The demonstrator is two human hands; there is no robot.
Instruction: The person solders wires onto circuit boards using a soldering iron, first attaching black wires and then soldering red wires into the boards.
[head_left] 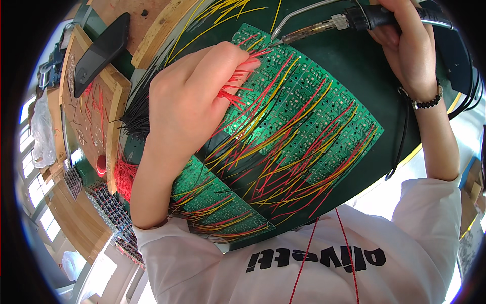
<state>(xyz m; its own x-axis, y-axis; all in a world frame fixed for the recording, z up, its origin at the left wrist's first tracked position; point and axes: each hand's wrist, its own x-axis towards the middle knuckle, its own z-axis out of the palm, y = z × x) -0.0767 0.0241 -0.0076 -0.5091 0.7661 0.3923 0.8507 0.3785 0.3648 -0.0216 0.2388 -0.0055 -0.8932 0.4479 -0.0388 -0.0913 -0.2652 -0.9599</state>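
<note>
My left hand (190, 96) is closed round a bunch of red wires (234, 96), some of their ends poking out between the fingers. One red wire reaches from its fingertips to the upper edge of a green circuit board panel (310, 71). In my right hand (412, 55) is a soldering iron (362, 19), gripped by its black handle. Its tip meets the board close to my left fingertips, and a thin bent metal tube (298, 11) runs to the same spot. Rows of red, yellow and black wires hang from the panel. A second wired panel (195, 177) lies nearer, beside my left forearm.
Black wires (139, 109) lie left of my left hand, with red wires (124, 177) by my elbow. Yellow wires (217, 15) lie at the far side. A dark phone (104, 53) leans on a wood-edged tray (119, 96). A black cable (403, 139) hangs near my right arm.
</note>
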